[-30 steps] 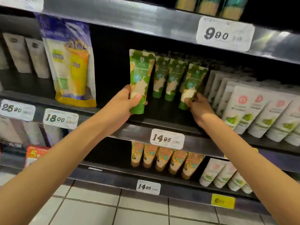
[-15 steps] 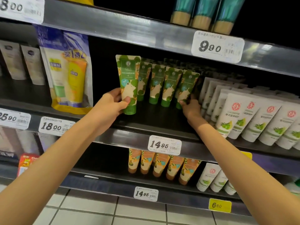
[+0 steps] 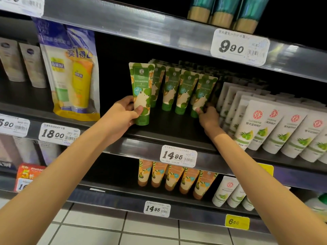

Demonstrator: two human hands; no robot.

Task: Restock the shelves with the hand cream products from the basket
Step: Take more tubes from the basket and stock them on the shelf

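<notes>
Left hand (image 3: 122, 119) had lowered its green tube (image 3: 141, 93) from mid-air to the shelf (image 3: 169, 128), fingers wrapped round it, left of the row (image 3: 184, 91). Right hand (image 3: 208, 117) stayed pinching the row's end tube (image 3: 203, 96). Placement looked nearly done.

Green-and-cream leaf-patterned plastic tubes (image 3: 141, 92); orange-and-cream leafy tubes (image 3: 175, 177) below; white tubes (image 3: 254, 124) bearing red seals, green olives

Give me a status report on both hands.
Left hand grips green tube at shelf front. Right hand steadies row's end tube. Nothing blocking.
</notes>
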